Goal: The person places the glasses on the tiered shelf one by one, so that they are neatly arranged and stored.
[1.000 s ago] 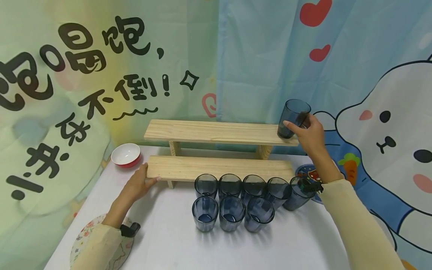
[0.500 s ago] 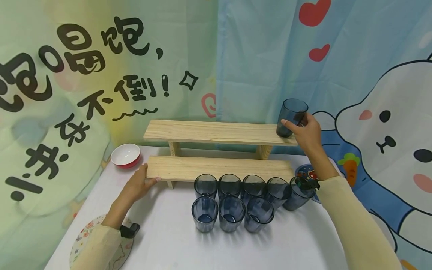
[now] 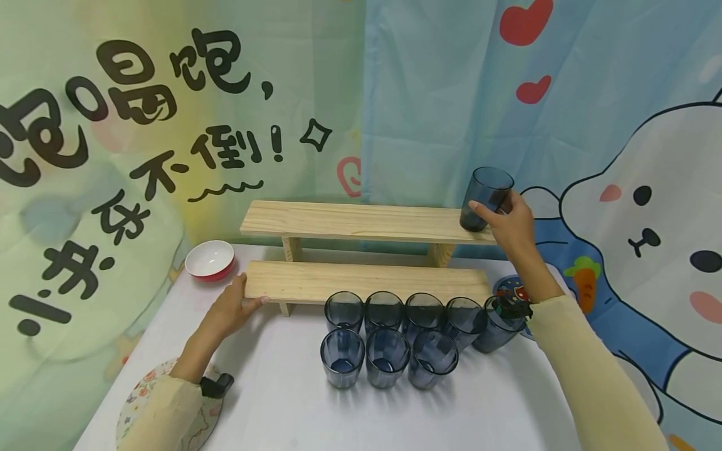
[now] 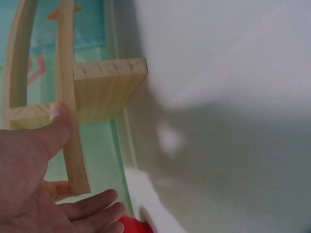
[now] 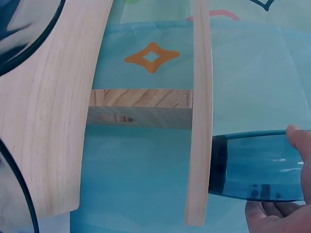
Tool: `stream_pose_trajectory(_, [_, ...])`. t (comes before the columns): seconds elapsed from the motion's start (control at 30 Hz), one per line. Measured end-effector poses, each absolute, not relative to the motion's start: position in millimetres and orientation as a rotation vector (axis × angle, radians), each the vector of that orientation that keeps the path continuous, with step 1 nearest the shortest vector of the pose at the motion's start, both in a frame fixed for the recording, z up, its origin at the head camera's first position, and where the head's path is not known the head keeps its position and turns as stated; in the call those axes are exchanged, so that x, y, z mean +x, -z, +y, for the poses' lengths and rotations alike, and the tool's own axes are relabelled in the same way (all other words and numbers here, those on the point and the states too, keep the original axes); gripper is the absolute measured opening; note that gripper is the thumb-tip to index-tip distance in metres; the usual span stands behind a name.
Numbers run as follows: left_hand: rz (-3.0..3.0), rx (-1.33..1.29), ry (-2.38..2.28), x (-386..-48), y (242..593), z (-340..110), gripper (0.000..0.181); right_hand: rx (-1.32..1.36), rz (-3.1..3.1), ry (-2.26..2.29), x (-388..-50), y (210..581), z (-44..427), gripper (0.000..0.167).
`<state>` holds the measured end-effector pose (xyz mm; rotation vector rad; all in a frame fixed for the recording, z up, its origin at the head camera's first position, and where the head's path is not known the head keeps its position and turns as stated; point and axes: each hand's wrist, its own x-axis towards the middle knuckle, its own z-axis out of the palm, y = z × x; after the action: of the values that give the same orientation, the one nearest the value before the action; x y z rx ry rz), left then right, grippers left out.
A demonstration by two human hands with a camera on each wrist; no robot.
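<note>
Just beyond the left hand [image 3: 228, 307] sits a red-and-white bowl [image 3: 210, 258]. That hand pinches the near end of the lower wooden shelf [image 3: 361, 280] between thumb and finger. Between the hands, on the side nearer the person, eight blue-tinted glasses [image 3: 422, 321] stand in two rows on the white worktop [image 3: 293, 388]. Well apart from the left, the right hand [image 3: 516, 222] grips a ninth glass [image 3: 478, 191] upright at the upper shelf [image 3: 361, 221], its base seemingly touching the wood.
</note>
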<state>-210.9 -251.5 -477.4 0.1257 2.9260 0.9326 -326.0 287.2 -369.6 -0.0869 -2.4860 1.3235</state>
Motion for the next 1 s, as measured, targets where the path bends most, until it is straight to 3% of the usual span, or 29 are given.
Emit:
stream_pose_trajectory(0.53, [2.922, 0.116, -0.946, -210.7, 479.6, -251.2, 0.087, 0.034, -2.518, -1.460, -310.5, 362.6, 304.4, 0.102])
stream_pose_trajectory(1.0, [2.930, 0.113, -0.929, -210.0, 479.7, -251.6, 0.086, -0.167, -2.566, -1.322, -242.5, 352.5, 328.0, 0.085])
